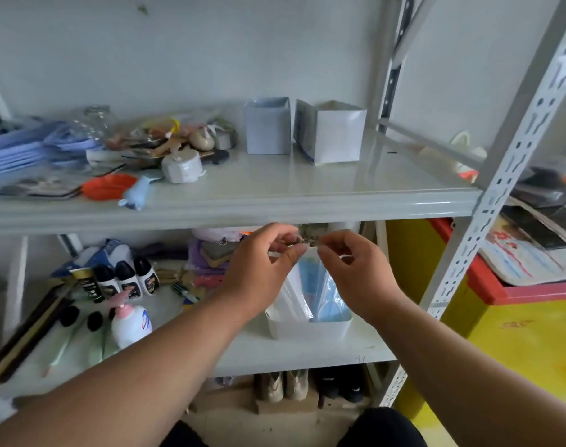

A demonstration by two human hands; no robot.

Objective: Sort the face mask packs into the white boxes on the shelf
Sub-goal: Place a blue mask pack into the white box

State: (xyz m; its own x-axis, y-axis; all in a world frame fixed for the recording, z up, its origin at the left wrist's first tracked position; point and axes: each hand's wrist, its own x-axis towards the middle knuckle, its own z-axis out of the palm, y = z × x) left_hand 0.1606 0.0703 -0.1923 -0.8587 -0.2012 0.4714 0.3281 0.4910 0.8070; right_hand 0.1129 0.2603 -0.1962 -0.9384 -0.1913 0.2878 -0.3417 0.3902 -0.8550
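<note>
A clear plastic pack of blue face masks [310, 279] stands upright in a white box [309, 329] on the lower shelf. My left hand [262, 269] and my right hand [355, 272] each pinch the pack's top edge, just below the front lip of the upper shelf. More clear packs lean inside the same box on its left side. Two white boxes [268, 125] [334, 132] stand side by side at the back right of the upper shelf. A pile of blue masks [26, 148] lies at the upper shelf's far left.
Clutter fills the upper shelf's left half: a tape roll [181, 166], an orange object [109, 186], a glass jar. The lower shelf holds small bottles [126, 279] and a pump bottle [130, 324]. A perforated metal upright [501, 175] stands right, a yellow and red cabinet beyond.
</note>
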